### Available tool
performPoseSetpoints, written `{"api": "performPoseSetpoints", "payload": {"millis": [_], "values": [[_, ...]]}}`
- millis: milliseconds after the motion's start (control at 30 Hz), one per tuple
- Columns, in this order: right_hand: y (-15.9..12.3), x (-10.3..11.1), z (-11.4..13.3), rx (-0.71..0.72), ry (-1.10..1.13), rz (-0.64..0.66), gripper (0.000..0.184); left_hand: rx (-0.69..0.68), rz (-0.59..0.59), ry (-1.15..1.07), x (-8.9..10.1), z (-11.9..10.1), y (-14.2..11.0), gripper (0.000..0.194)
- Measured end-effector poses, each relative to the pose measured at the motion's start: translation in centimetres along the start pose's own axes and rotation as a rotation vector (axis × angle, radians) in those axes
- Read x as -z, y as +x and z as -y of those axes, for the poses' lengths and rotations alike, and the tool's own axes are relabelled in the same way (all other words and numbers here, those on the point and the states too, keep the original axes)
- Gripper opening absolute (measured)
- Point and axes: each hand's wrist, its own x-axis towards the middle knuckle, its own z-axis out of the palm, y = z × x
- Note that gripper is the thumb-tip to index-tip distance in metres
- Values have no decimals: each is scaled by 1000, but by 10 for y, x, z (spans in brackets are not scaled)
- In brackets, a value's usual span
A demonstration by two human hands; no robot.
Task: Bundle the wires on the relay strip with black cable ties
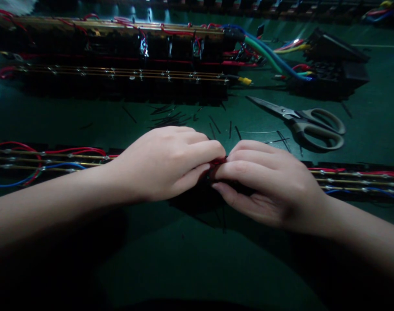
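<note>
A long black strip (352, 182) with brass rails and red and blue wires runs across the bench in the head view, passing under both hands. My left hand (174, 160) is closed over its middle, fingers bent down at a short bit of red wire (219, 161). Facing it, my right hand (268, 181) pinches at the same spot, thumb and forefinger nearly together. The fingertips of both hands almost meet. What lies between the right fingertips is dark and too hidden to name.
Grey-handled scissors (300, 119) lie open beyond my right hand. Short black offcuts (171, 119) are scattered on the green bench (190, 259). Farther back are another wired strip assembly (119, 75), a thick blue-green cable (271, 56) and a black box-shaped connector (339, 73).
</note>
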Motion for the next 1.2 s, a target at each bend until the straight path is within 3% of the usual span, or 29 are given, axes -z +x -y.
{"api": "performPoseSetpoints", "payload": {"millis": [467,767,1200], "values": [[0,0,-1,5,6,-2,10,-8,12,21,3,-1,0,24],[0,0,0,-32,20,-22,7,-4,-78,16,4,-1,-3,23],[0,1,5,-99,7,-84,11,9,-87,4,5,-3,-3,25]]}}
